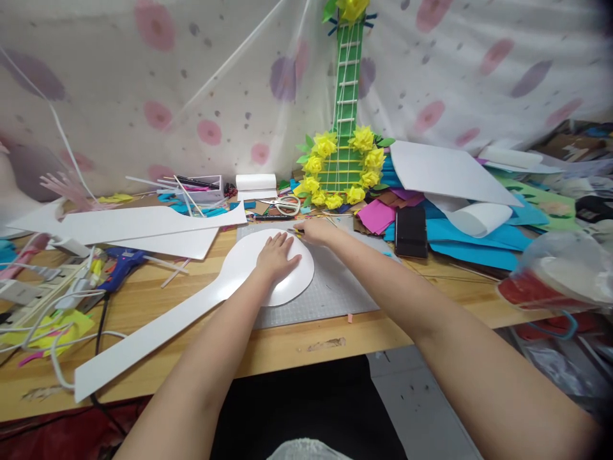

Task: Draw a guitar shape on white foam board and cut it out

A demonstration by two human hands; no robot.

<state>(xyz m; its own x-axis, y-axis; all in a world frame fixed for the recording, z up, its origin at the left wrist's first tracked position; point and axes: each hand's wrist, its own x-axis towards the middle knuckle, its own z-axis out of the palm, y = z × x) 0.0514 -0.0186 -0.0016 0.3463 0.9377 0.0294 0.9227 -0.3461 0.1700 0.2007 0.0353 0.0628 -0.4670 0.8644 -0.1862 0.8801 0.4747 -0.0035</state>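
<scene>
A white guitar-shaped foam board (158, 332) lies with its round end on a grey cutting mat (330, 287). Its long neck points to the front left, over the table edge. My left hand (278, 257) rests flat on the round part, fingers spread. At the far right rim of that round part, my right hand (313, 231) is closed on a small yellow-and-dark tool, apparently a craft knife (295, 232). The blade is too small to make out. Behind stands a green paper guitar (342, 160) with yellow flowers around its body.
White offcuts (158, 230) and a blue glue gun (119, 265) lie left, near a power strip (43, 300) with tangled cords. Scissors (287, 205) lie behind my hands. To the right are a black phone (410, 233), blue sheets (474, 239) and a plastic-covered tub (536, 281).
</scene>
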